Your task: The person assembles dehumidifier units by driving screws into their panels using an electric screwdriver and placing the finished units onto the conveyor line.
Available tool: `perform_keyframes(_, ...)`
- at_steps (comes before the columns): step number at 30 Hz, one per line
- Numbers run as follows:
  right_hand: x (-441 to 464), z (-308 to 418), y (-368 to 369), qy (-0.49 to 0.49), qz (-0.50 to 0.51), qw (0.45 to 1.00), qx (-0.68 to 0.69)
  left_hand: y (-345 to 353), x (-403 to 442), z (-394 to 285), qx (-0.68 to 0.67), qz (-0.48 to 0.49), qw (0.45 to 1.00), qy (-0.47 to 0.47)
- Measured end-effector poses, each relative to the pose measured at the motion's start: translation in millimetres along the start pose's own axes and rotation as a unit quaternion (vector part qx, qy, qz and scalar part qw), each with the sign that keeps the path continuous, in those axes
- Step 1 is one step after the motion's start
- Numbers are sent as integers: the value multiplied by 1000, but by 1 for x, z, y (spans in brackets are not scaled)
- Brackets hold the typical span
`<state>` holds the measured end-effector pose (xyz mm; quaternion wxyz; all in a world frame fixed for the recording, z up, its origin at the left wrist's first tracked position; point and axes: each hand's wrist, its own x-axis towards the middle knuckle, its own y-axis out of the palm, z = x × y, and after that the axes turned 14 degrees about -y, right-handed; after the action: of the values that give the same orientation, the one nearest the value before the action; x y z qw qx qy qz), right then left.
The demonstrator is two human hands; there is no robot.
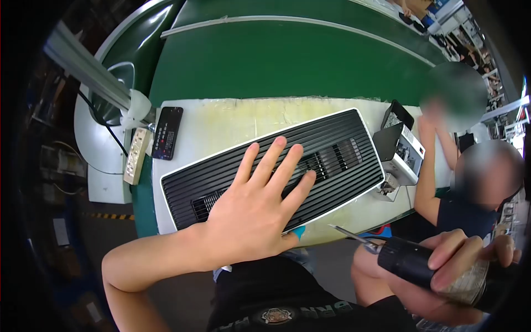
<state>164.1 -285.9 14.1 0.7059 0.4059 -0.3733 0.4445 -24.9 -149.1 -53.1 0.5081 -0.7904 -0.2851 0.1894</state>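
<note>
My left hand [249,216] lies flat with fingers spread on a black slatted panel [345,124], which has a white edge and grille openings. A piece of teal tape or a finger cover shows at my left thumb. At the lower right, my right hand [459,257] is wrapped around a black electric screwdriver [404,257]. Its thin metal bit points left towards the panel's near edge and is apart from it. The panel rests tilted on a pale, tape-covered worktop [232,119]. Part of the screwdriver's rear end is in shadow.
A black remote-like device [167,133] and a power strip [136,156] are at the left, near a metal post [91,66]. Boxes holding small parts [404,155] stand right of the panel. Beyond runs a green belt [287,61]. Other people sit at the right.
</note>
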Motion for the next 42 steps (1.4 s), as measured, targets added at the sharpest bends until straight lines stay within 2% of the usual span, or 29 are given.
perform_keyframes(3,8,4,33,186,15,973,134,3,-3,4,-13,-11,1000,12)
perform_keyframes(4,0,-24,46,35,25,999,21,3,-3,5,-15,-11,1000,19)
perform_keyframes(6,-3,-52,57,-132,72,987,-47,5,-4,7,-22,-36,999,32)
perform_keyframes(8,-13,-55,73,-109,-3,988,-105,5,-5,10,-20,-45,998,40)
perform_keyframes(9,-13,-60,69,-107,4,989,-104,5,-5,10,-27,-49,998,37)
perform_keyframes(10,-12,-66,62,-109,77,990,-44,5,-4,11,-7,-49,998,42)
perform_keyframes(12,-16,-68,62,-101,152,983,15,7,-5,11,6,-45,998,45)
perform_keyframes(14,-26,-67,77,-124,29,989,-75,6,-6,13,24,-48,997,50)
perform_keyframes(15,-27,-69,80,-124,31,989,-73,10,-6,13,-21,-64,997,46)
perform_keyframes(18,-28,-72,85,-109,55,992,-44,9,-7,13,-17,-64,997,48)
perform_keyframes(20,-31,-76,91,-110,16,992,-58,10,-7,14,-10,-65,997,50)
perform_keyframes(21,-35,-77,89,-101,-1,995,-15,10,-7,14,-10,-65,997,48)
perform_keyframes(26,-29,-72,85,-52,-8,998,-27,8,-8,13,34,-52,997,44)
perform_keyframes(30,-7,-47,51,-38,-30,995,-88,8,-6,13,-21,-43,998,37)
perform_keyframes(33,4,-20,-4,-80,-74,969,-220,1,-3,6,-15,-31,999,21)
perform_keyframes(36,-12,-28,-67,-138,-130,863,-469,-2,3,-2,-9,-18,1000,5)
perform_keyframes(38,-28,-47,-110,-185,-146,747,-621,-2,9,-9,-1,-8,1000,-2)
perform_keyframes(40,-45,-62,-121,-131,-155,809,-551,1,17,-16,15,-15,1000,-7)
perform_keyframes(42,-61,-64,-151,-105,-75,829,-544,4,26,-20,30,-18,999,-3)
